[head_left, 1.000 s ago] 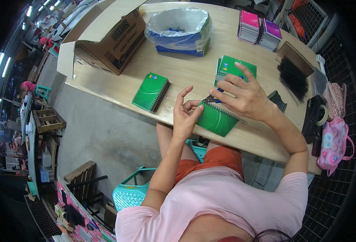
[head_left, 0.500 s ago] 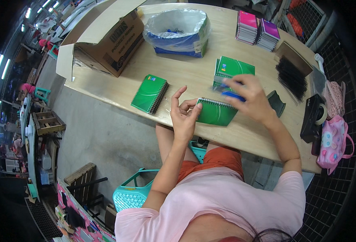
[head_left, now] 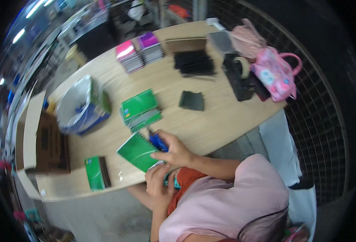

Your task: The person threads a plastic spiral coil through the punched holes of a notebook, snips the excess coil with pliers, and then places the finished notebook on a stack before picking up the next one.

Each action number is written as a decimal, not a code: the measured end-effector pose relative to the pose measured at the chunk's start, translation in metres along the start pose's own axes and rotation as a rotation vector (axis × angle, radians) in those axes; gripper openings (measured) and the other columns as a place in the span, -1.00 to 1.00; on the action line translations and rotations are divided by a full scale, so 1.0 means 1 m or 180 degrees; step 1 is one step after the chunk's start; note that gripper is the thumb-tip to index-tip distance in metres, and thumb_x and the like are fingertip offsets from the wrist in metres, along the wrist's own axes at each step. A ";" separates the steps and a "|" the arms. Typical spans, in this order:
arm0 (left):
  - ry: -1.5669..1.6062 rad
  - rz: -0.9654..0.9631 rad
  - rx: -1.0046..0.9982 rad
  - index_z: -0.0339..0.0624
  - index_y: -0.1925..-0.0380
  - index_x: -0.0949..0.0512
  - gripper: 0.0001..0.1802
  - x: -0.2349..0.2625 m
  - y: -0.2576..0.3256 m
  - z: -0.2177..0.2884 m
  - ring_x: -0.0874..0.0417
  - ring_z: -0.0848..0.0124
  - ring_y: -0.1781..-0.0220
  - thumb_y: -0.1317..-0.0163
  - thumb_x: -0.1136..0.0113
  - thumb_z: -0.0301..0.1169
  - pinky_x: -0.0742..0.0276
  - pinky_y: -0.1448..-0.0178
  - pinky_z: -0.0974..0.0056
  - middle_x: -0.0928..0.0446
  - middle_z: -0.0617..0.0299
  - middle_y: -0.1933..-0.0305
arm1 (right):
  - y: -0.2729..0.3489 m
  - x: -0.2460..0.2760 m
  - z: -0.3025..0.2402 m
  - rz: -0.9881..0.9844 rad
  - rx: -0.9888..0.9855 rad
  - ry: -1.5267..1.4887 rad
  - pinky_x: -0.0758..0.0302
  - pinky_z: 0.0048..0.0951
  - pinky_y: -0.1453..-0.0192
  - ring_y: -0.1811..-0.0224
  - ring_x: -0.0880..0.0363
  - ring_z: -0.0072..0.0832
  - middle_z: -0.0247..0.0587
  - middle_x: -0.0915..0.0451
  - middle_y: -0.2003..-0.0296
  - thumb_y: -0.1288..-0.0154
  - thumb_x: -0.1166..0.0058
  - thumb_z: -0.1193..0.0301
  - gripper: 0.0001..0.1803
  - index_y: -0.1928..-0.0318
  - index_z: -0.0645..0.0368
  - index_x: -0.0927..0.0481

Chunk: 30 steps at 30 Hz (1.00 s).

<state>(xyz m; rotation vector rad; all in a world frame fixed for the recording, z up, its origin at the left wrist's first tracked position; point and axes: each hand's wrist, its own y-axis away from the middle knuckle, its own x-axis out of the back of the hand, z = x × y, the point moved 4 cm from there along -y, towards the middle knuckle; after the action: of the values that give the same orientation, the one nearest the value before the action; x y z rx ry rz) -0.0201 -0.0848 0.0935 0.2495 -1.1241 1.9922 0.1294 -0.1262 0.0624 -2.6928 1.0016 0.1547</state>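
Far left on the wooden table [head_left: 222,117] sat an open cardboard box [head_left: 45,141], and next to it a plastic-lined bin [head_left: 79,107]. Near the front edge lay a small green notebook [head_left: 96,172] on its own. Then came the green spiral notebook [head_left: 138,151] being handled, lying tilted right at the table's edge. The left hand [head_left: 158,181] was curled around its lower corner from below, fingers closed on it. The right hand [head_left: 174,152] rested on its right side, just above the left hand, fingers pinched around a blue pen [head_left: 158,141] over the spiral binding. Just behind that was a stack of green notebooks [head_left: 141,109], a dark card [head_left: 191,100] beside it, pink and purple notebooks [head_left: 139,51] further back, black binding combs [head_left: 194,62], a tape dispenser [head_left: 239,74], and a pink bag [head_left: 275,74] at the far right.
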 end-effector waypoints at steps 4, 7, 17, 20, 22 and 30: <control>-0.0637 0.0506 0.0337 -0.23 0.03 -0.48 -0.66 0.002 -0.031 0.004 -0.56 -0.04 -0.15 -0.18 -0.27 -0.55 -0.43 -0.25 -0.02 -0.53 -0.10 -0.13 | 0.012 0.025 -0.013 -0.0107 0.0106 0.0927 -0.51 -0.43 0.09 0.21 -0.53 -0.59 -0.19 -0.58 0.28 -0.12 -0.26 0.57 -0.54 -0.06 0.24 -0.45; -0.0199 0.0087 0.0427 -0.30 0.05 -0.47 -0.72 0.004 -0.034 -0.030 -0.57 -0.01 -0.09 -0.25 -0.22 -0.53 -0.44 -0.21 0.02 -0.49 -0.13 -0.12 | 0.018 0.021 -0.023 -0.0861 0.0261 0.1084 -0.55 -0.31 0.10 0.24 -0.69 -0.30 -0.03 -0.66 0.27 -0.04 -0.22 0.58 -0.56 0.00 0.29 -0.49; 0.0833 0.0421 0.1003 -0.40 0.06 -0.51 -0.81 0.012 -0.025 -0.055 -0.60 0.30 0.02 -0.41 -0.14 -0.50 -0.50 -0.15 0.23 -0.58 0.07 0.10 | 0.026 0.011 -0.014 -0.0657 0.0680 0.0997 -0.56 -0.24 0.13 0.28 -0.70 -0.12 0.07 -0.65 0.31 0.05 -0.18 0.58 -0.55 0.04 0.30 -0.47; 0.0835 0.0529 0.1132 -0.41 0.04 -0.54 -0.79 0.016 -0.022 -0.058 -0.61 0.31 0.01 -0.39 -0.15 -0.50 -0.51 -0.15 0.25 -0.61 0.06 0.07 | 0.028 0.008 -0.012 -0.0482 0.0628 0.0885 -0.57 -0.26 0.12 0.26 -0.70 -0.10 0.07 -0.65 0.33 0.08 -0.23 0.56 -0.54 0.06 0.29 -0.49; 0.0878 0.0522 0.1181 -0.41 0.02 -0.54 -0.77 0.018 -0.020 -0.060 -0.61 0.32 0.00 -0.39 -0.16 -0.50 -0.50 -0.16 0.25 -0.62 0.07 0.06 | 0.028 0.006 -0.004 -0.0549 0.0741 0.0945 -0.56 -0.26 0.13 0.28 -0.69 -0.12 0.06 -0.64 0.32 0.03 -0.25 0.54 -0.54 0.04 0.29 -0.48; 0.0940 0.0354 0.1163 -0.39 0.05 -0.57 -0.77 0.040 -0.004 -0.076 -0.62 0.36 0.10 -0.37 -0.18 -0.48 -0.50 -0.05 0.31 -0.63 0.08 0.14 | 0.038 0.031 -0.024 0.0490 0.0805 0.0966 -0.53 -0.23 0.16 0.27 -0.62 -0.13 -0.03 -0.56 0.27 -0.15 -0.39 0.24 -0.47 -0.01 0.25 -0.47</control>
<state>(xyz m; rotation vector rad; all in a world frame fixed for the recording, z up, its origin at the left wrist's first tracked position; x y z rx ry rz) -0.0269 -0.0020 0.0725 0.0755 -0.5965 2.2393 0.1283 -0.1805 0.0713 -2.4520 1.2225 -0.3400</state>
